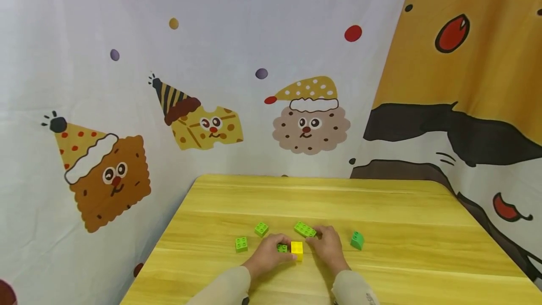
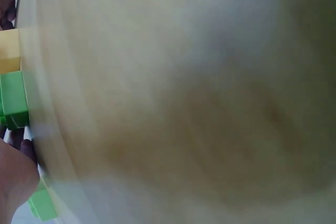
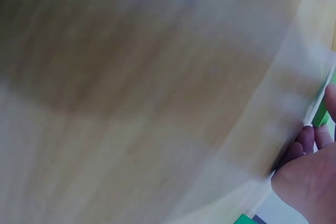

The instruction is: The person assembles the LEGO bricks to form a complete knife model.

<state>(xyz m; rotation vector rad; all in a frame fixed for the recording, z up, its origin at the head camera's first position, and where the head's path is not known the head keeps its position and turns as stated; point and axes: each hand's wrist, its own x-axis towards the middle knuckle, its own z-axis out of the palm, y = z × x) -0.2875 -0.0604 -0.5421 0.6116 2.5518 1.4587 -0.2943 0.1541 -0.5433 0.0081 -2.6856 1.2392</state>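
Note:
In the head view my left hand [image 1: 268, 252] curls round a small light-green studded building brick [image 1: 282, 248]. Its thumb lies along the front of a yellow brick [image 1: 297, 250], which stands right beside the green one. The left wrist view shows the green brick [image 2: 14, 98] against the fingertips, with the yellow brick [image 2: 9, 51] beyond. My right hand [image 1: 328, 246] pinches the near right end of a long light-green brick [image 1: 305, 229]. Only part of that long brick [image 3: 321, 113] shows at the edge of the right wrist view, by the fingers.
Two light-green square bricks, one nearer [image 1: 241, 244] and one farther back [image 1: 261, 228], lie left of my left hand. A darker green brick with a slanted side [image 1: 357, 240] sits right of my right hand. The wooden table [image 1: 322, 196] meets a printed cloth [image 1: 254, 161] behind.

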